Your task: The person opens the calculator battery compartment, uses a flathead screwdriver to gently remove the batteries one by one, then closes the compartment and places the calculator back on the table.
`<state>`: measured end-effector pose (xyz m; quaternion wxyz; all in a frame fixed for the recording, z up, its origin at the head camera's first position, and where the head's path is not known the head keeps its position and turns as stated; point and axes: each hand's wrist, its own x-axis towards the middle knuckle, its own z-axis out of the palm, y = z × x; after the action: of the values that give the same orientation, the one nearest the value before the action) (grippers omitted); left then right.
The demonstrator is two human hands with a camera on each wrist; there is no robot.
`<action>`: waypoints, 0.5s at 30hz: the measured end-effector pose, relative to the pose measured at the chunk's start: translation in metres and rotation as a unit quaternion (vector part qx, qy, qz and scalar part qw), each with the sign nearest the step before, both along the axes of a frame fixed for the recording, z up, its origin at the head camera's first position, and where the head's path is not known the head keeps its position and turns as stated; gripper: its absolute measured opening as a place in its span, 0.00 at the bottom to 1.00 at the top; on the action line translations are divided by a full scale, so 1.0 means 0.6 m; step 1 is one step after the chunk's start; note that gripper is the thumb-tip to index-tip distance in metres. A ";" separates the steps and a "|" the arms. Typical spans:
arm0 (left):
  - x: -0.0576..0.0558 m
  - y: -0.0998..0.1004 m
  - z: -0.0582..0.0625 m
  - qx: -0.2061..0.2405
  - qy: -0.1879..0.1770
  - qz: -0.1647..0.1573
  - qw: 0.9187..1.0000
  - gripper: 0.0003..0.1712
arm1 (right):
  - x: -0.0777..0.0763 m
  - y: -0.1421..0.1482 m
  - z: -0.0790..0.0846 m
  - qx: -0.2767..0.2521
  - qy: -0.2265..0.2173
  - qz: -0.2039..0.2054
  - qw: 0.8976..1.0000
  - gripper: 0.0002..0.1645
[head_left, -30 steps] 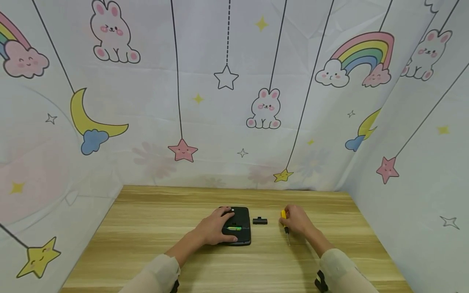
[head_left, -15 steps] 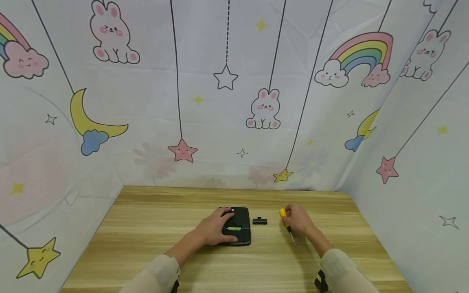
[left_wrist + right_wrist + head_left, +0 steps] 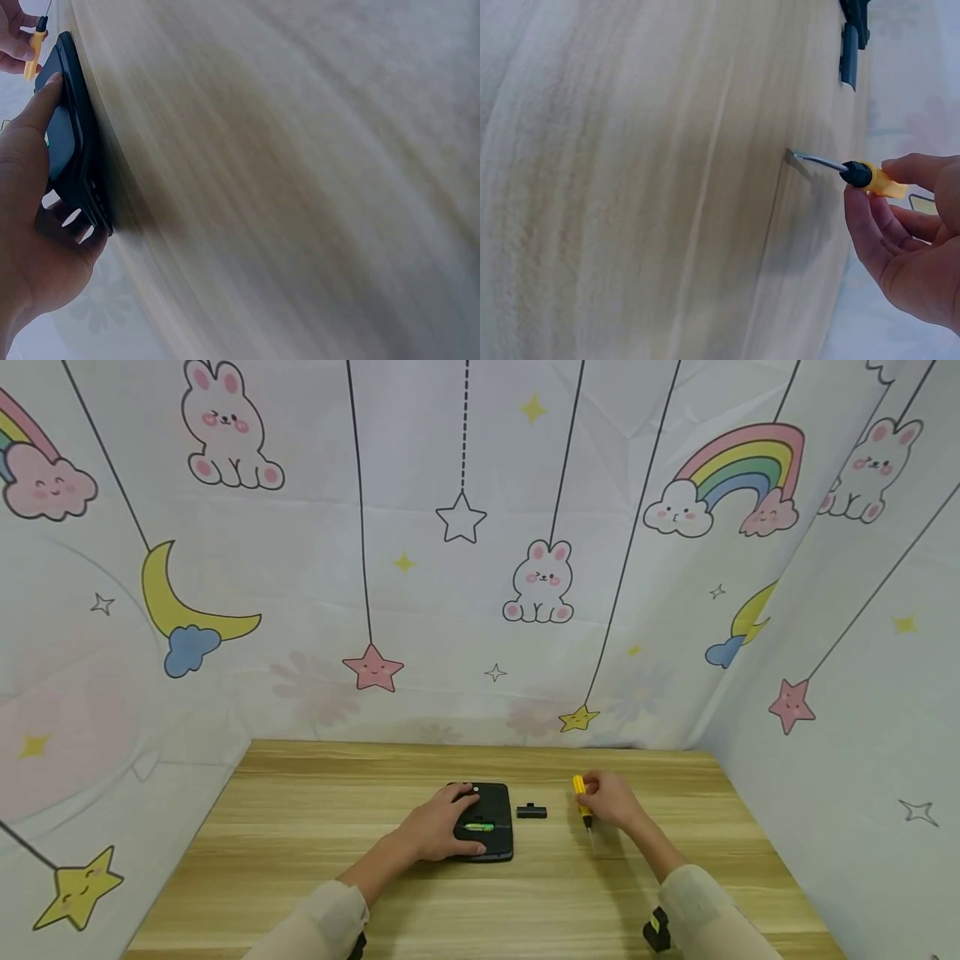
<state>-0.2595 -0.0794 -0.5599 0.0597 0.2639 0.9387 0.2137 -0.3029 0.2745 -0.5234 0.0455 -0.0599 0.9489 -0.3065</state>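
The left hand [image 3: 435, 831] covers the left part of a flat black box with round corners [image 3: 497, 803], low in the middle of the head view. Its thumb is spread far from the other fingers, and it grips the box at two edges. I can't see all its fingertips. A little green tube, like a battery [image 3: 480, 827], lies in a slot in the box, and I can't make out any words on it.

The right hand [image 3: 611, 799], right of the box, pinches a screwdriver with a yellow and black handle [image 3: 580, 786] between thumb and fingers. The fingers hide part of the handle. Its thin metal stick points down, and I can't tell if the tip touches the wood. In the left wrist view this hand is cut off at the upper left.

Between the box and the screwdriver lies a small black bar with a bump on top [image 3: 531, 812]. At the top of the right wrist view, the box is cut off.

The table [image 3: 487, 910] has wavy tan and brown wood stripes. Behind it hangs a wrinkly white cloth [image 3: 300, 552] with bunnies and stars. The pale sleeves [image 3: 330, 902] run off the bottom.
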 end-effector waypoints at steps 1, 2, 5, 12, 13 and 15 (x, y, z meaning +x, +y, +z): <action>0.000 0.000 0.000 0.000 0.000 0.000 1.000 0.53 | 0.000 0.000 0.002 -0.014 -0.007 0.000 1.000 0.25; 0.000 0.000 0.000 -0.001 0.000 0.000 1.000 0.53 | 0.001 0.000 0.003 -0.027 -0.013 0.000 1.000 0.26; 0.000 0.000 0.001 -0.001 0.001 0.001 1.000 0.54 | 0.004 -0.001 0.007 -0.069 -0.030 -0.004 0.997 0.25; 0.001 0.000 0.002 0.002 -0.001 -0.001 1.000 0.54 | 0.007 0.003 0.008 -0.114 -0.044 -0.009 0.992 0.20; 0.001 0.000 0.002 0.001 -0.001 -0.001 1.000 0.54 | 0.007 0.004 0.009 -0.118 -0.046 -0.010 0.992 0.19; 0.001 0.000 0.002 0.001 0.000 0.000 1.000 0.53 | 0.007 0.005 0.009 -0.126 -0.048 -0.008 0.991 0.18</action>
<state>-0.2589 -0.0793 -0.5586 0.0597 0.2642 0.9385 0.2144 -0.2988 0.2775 -0.5177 0.0804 -0.0433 0.8998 -0.4266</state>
